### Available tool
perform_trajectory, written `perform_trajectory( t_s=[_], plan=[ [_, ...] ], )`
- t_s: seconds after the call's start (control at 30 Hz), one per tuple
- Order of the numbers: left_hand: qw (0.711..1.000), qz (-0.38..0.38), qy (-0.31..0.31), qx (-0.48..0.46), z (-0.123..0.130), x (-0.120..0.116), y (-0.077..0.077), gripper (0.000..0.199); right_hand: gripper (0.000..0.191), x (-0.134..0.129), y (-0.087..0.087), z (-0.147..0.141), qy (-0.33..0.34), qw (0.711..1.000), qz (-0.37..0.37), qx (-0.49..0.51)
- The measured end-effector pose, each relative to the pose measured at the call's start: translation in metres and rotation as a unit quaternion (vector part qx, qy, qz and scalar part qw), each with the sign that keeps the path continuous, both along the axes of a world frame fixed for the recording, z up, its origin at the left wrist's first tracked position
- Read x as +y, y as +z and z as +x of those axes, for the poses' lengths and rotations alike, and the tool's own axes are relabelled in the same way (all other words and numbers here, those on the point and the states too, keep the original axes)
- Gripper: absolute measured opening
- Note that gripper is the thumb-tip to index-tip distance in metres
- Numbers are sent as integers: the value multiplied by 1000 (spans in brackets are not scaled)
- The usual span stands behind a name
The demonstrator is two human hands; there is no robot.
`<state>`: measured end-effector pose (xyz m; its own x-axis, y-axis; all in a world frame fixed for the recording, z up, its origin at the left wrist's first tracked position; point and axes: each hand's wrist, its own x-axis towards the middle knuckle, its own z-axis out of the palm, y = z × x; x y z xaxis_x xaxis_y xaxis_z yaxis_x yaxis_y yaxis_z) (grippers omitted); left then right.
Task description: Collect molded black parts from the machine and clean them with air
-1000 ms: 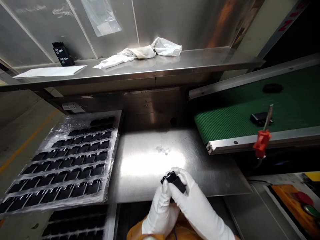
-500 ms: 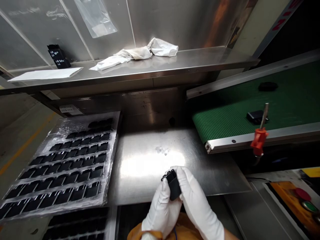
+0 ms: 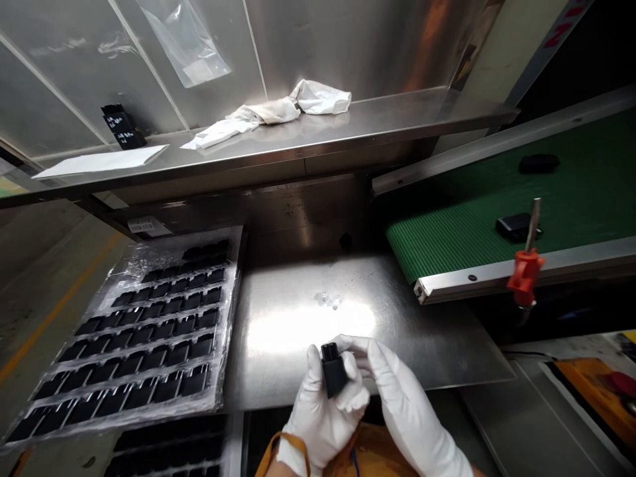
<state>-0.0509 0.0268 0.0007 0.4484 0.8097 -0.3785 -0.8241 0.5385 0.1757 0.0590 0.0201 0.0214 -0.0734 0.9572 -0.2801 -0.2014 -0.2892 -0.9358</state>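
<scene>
A small black plastic part (image 3: pixel 334 374) with short prongs on its upper end sits upright in my gloved left hand (image 3: pixel 318 411), between thumb and fingers. Close beside it on the right is my gloved right hand (image 3: pixel 400 397). Its fingers are stretched out and bent toward the left hand's fingertips, and no object shows in them. Whether the two hands touch I cannot tell. Both hands are above the front edge of the steel table (image 3: pixel 278 377).
A plastic-covered tray (image 3: pixel 228 291) with rows of black parts lies at the left. On the right, a green conveyor belt (image 3: pixel 447 212) carries black pieces, with a red clamp (image 3: pixel 525 278) at its edge. White gloves (image 3: pixel 278 111) lie on the shelf (image 3: pixel 397 119) behind.
My right hand has come off the black part and moved slightly right. The part is now more upright, in my left hand alone. The view has shifted slightly.
</scene>
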Motion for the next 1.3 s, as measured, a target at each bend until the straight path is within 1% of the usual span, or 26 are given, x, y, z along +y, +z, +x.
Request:
perform_trajectory(
  t_s=[0.07,0.1,0.2,0.27,0.37,0.4,0.47,0.53,0.6,0.67,0.7,0.77,0.8,0.87,0.93,1.03,1.17,1.23,1.3],
  plan=[
    [999,-28,-14,-36,-3,1,0,44,47,-2,1,-3,20,1000,-10,-7],
    [998,-43,-21,-38,-4,2,-1,43,46,-3,1,-6,11,1000,-10,-27],
    [996,-80,-27,-8,-5,1,-2,39,50,-3,-1,-14,-49,994,-8,-98],
    [997,-77,-25,-11,-4,1,-2,38,45,-1,-2,-15,-48,994,-14,-98],
    [999,-27,-33,-26,-2,1,-2,44,41,3,-5,-9,-27,998,-8,-58],
    [1000,0,-30,-5,-2,1,-2,45,40,3,-5,-6,-31,998,6,-60],
    [993,65,-20,92,-3,-1,-4,45,37,1,-7,-2,-46,995,34,-78],
    [968,116,-9,223,-7,-2,-5,44,36,-3,-10,0,-65,991,57,-102],
    [935,140,-24,324,-12,-3,-6,47,37,-7,-14,0,-71,986,66,-134],
    [911,155,-44,379,-19,-4,-5,53,43,-9,-19,-1,-70,982,44,-173],
    [904,164,-48,393,-23,-4,-5,56,46,-8,-21,-2,-63,982,20,-175],
    [901,177,-44,393,-30,-4,-1,57,51,-4,-22,-2,-38,990,-26,-130],
    [906,178,-41,382,-34,-3,1,57,51,-1,-22,-2,-23,994,-38,-98],
    [920,174,-44,348,-40,-2,8,55,47,5,-19,-3,-5,997,-32,-68],
    [928,180,-48,323,-46,-1,16,51,43,10,-15,-5,-10,996,-17,-90],
    [925,190,-48,325,-55,1,23,45,43,13,-10,-10,-7,993,-8,-115],
    [924,158,-28,347,-63,2,21,42,43,12,-9,-21,4,996,4,-86],
    [918,141,-11,370,-66,4,20,48,42,12,-9,-28,13,997,-1,-75],
    [907,130,-5,401,-70,6,21,56,44,12,-10,-36,6,997,-12,-72]
  ],
)
